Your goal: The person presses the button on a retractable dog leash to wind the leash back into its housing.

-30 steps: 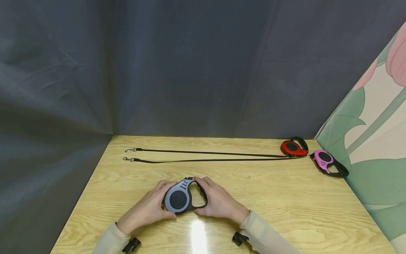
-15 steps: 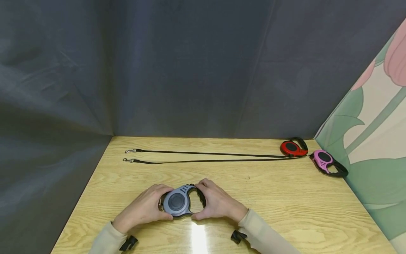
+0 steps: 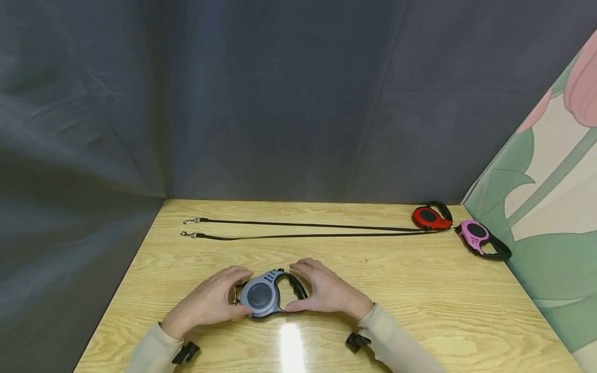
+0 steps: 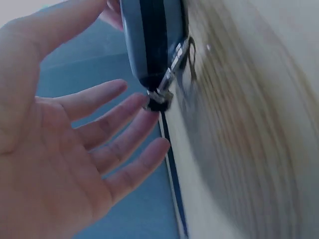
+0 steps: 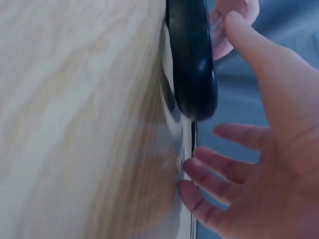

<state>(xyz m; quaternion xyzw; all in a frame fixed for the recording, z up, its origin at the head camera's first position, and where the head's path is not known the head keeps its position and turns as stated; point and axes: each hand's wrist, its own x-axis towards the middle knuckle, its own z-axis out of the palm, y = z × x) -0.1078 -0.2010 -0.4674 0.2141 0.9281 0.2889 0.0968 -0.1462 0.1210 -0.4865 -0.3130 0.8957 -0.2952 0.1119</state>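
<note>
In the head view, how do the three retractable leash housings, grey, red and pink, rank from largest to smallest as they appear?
1. Grey leash housing between the left hand and right hand: largest, though nearest the camera.
2. Pink leash housing and red leash housing: look alike, so unranked.

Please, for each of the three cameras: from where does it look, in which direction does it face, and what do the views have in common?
Head: high, facing forward and down at the wooden table; both hands and sleeves flank the grey retractable leash.
Left wrist: beside the left hand, facing along its spread fingers to the leash's metal clip.
Right wrist: beside the right hand, facing the leash's black handle.
Shared: all three show the grey leash on the table.
</note>
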